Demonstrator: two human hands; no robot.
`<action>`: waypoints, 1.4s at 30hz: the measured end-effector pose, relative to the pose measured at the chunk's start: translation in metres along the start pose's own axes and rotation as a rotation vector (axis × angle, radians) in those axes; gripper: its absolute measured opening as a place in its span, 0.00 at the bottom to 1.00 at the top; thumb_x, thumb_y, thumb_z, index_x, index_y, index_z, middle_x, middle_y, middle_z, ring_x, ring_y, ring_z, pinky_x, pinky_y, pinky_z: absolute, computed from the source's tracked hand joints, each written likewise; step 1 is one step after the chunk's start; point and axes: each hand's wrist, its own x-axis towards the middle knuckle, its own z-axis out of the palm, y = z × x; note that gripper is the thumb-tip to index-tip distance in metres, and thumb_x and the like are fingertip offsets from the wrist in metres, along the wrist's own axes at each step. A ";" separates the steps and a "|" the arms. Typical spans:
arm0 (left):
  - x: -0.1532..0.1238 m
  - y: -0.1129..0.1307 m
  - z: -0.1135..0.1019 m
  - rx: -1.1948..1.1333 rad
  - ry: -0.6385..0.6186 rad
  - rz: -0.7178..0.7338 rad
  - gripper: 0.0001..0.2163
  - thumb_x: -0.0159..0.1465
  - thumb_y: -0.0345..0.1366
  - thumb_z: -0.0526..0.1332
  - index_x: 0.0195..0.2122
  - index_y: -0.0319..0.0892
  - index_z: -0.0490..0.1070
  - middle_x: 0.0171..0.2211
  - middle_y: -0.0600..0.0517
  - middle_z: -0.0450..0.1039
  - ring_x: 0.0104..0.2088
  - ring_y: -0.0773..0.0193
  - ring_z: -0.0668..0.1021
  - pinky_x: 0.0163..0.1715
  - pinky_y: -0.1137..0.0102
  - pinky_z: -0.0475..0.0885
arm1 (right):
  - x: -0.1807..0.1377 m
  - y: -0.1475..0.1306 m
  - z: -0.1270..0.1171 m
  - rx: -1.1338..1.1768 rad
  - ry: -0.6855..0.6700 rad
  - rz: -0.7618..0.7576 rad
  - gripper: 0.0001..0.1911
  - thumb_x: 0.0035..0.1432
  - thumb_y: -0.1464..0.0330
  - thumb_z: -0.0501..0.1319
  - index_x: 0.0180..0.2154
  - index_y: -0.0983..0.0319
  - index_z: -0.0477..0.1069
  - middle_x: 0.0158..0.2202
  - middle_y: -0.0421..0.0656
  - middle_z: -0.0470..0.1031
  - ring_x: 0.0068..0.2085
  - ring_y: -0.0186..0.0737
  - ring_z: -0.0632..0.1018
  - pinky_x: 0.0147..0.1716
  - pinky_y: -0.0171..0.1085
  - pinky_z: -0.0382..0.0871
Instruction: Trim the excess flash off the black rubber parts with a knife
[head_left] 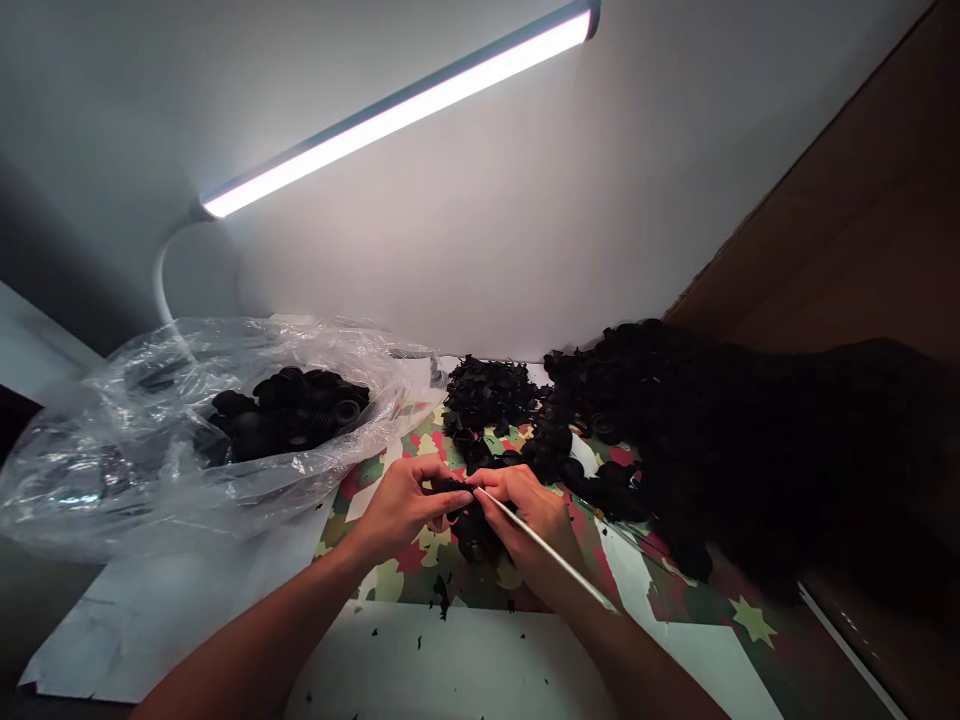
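Observation:
My left hand [405, 500] pinches a small black rubber part [452, 487] between thumb and fingers. My right hand [525, 515] is closed on a thin pale stick-like tool [551, 552], its tip touching the black part. Both hands meet over a camouflage-patterned cloth with stars [420, 575]. A few more black parts [472, 535] lie just under the hands.
A clear plastic bag [150, 450] holding black round parts [289, 410] lies at left. A small heap of black scraps [487, 395] and a large dark pile of parts [675, 430] lie behind and right. A lit tube lamp [397, 110] hangs above. White sheet [450, 660] in front.

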 end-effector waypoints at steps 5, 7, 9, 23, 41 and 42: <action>-0.001 0.003 0.000 -0.008 -0.008 0.017 0.14 0.54 0.43 0.74 0.26 0.37 0.77 0.24 0.55 0.69 0.21 0.69 0.73 0.22 0.72 0.68 | 0.002 0.003 -0.003 0.097 0.042 0.139 0.07 0.67 0.65 0.60 0.37 0.56 0.76 0.41 0.43 0.83 0.40 0.45 0.81 0.41 0.41 0.73; -0.001 0.004 0.000 -0.024 -0.008 0.003 0.14 0.53 0.44 0.74 0.26 0.37 0.77 0.23 0.55 0.68 0.20 0.69 0.73 0.22 0.72 0.68 | 0.003 0.002 -0.007 0.233 -0.001 0.193 0.09 0.66 0.63 0.62 0.34 0.58 0.75 0.42 0.43 0.83 0.39 0.44 0.82 0.39 0.40 0.74; -0.002 0.004 0.001 -0.034 -0.011 -0.006 0.15 0.52 0.44 0.75 0.26 0.37 0.76 0.23 0.56 0.68 0.20 0.69 0.73 0.21 0.72 0.68 | 0.003 0.002 -0.010 0.336 -0.055 0.207 0.10 0.66 0.62 0.62 0.32 0.59 0.74 0.44 0.44 0.83 0.40 0.44 0.82 0.40 0.40 0.74; 0.000 0.001 0.000 0.055 -0.026 -0.023 0.12 0.55 0.40 0.73 0.26 0.37 0.77 0.23 0.55 0.69 0.21 0.70 0.73 0.21 0.74 0.64 | 0.003 0.004 -0.006 -0.015 -0.052 -0.182 0.09 0.68 0.72 0.57 0.37 0.57 0.75 0.42 0.43 0.83 0.41 0.43 0.81 0.44 0.43 0.72; -0.002 0.004 0.001 -0.019 0.000 0.051 0.06 0.52 0.36 0.74 0.28 0.39 0.81 0.27 0.55 0.69 0.21 0.69 0.75 0.22 0.72 0.71 | 0.006 0.003 -0.012 0.088 0.075 0.057 0.09 0.66 0.67 0.61 0.30 0.58 0.71 0.48 0.44 0.82 0.47 0.44 0.82 0.46 0.40 0.73; -0.002 0.004 0.001 -0.009 0.001 0.047 0.06 0.52 0.36 0.74 0.27 0.39 0.81 0.27 0.55 0.68 0.21 0.69 0.75 0.22 0.72 0.71 | 0.005 0.001 -0.012 0.116 0.050 0.039 0.09 0.65 0.68 0.61 0.30 0.58 0.71 0.49 0.44 0.81 0.47 0.44 0.82 0.46 0.40 0.73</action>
